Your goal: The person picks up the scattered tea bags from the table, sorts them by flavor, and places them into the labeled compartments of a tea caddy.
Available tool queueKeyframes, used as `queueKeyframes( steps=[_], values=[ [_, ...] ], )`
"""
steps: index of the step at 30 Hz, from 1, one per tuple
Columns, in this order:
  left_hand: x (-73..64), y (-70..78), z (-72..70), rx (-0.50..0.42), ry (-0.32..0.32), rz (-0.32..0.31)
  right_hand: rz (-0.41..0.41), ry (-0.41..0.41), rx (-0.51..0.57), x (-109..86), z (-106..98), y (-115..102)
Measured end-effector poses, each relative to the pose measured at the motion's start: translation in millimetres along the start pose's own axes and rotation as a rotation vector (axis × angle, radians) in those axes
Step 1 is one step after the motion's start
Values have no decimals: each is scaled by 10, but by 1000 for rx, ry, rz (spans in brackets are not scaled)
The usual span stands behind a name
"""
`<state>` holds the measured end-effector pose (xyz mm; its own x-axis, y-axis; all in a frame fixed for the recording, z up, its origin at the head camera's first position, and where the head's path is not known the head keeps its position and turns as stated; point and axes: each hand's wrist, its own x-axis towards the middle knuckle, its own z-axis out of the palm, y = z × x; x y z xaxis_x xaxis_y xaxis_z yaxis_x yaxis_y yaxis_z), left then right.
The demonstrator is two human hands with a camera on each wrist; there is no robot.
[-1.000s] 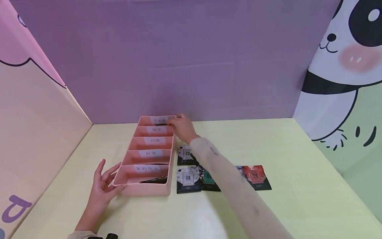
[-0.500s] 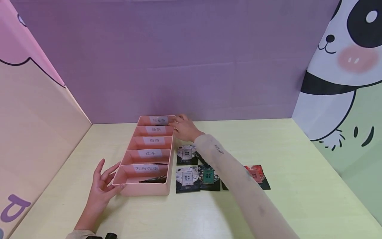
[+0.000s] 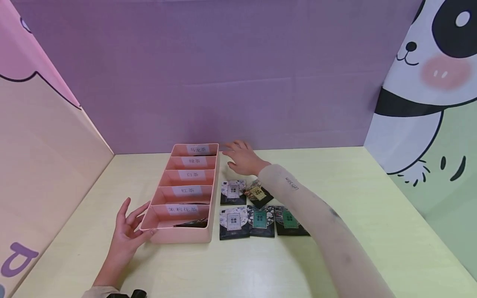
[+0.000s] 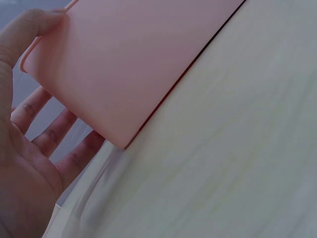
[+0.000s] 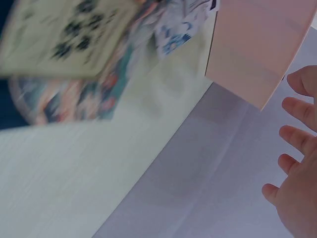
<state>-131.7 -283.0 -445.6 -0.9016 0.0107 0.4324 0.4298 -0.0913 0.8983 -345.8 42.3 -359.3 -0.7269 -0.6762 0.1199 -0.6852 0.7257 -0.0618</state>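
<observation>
A pink divided box point(image 3: 215, 198) with a labelled compartment in each row stands left of centre. My left hand point(image 3: 128, 231) holds its near left corner, thumb on the front rim and fingers spread along the left side, as the left wrist view shows. Beyond the box's far right corner, my right hand point(image 3: 244, 160) hovers with fingers extended and nothing in them. Dark tea sachets lie beside the box: two with white labels, one gold-labelled sachet point(image 3: 258, 193) set askew, and two with green labels. Another sachet point(image 3: 195, 223) lies in the front compartment; a dark edge shows in the farthest one.
A pale wooden table point(image 3: 179, 273) carries everything. Behind it rises a purple backdrop point(image 3: 238, 82), close to the box's far end. Printed panels stand at both sides, the right one with a panda point(image 3: 447, 74). My right sleeve point(image 3: 316, 215) crosses over the table's right part.
My right hand has left the box's farthest compartment and moved right, its fingers spreading. The gold-labelled sachet has come into sight; the sleeve now hides a red-labelled one. My left hand stays put.
</observation>
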Motion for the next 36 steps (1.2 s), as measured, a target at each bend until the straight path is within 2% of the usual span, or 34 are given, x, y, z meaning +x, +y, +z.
queueKeyframes(
  steps=[6, 13, 25, 30, 36],
  values=[
    [-22, 0, -24, -28, 2, 20, -73, 27, -5, -175, 12, 101],
    [-57, 9, -23, 3, 19, 6, -164, 18, -34, -399, 66, 159],
    [-38, 24, 9, -7, 11, 18, -158, -162, -52, -761, 109, 374],
    [-35, 42, 9, 30, 18, -11, -128, -272, 25, -852, 109, 420],
    [-29, 68, 31, 105, 25, -75, -79, -381, 94, -887, 109, 476]
  ],
)
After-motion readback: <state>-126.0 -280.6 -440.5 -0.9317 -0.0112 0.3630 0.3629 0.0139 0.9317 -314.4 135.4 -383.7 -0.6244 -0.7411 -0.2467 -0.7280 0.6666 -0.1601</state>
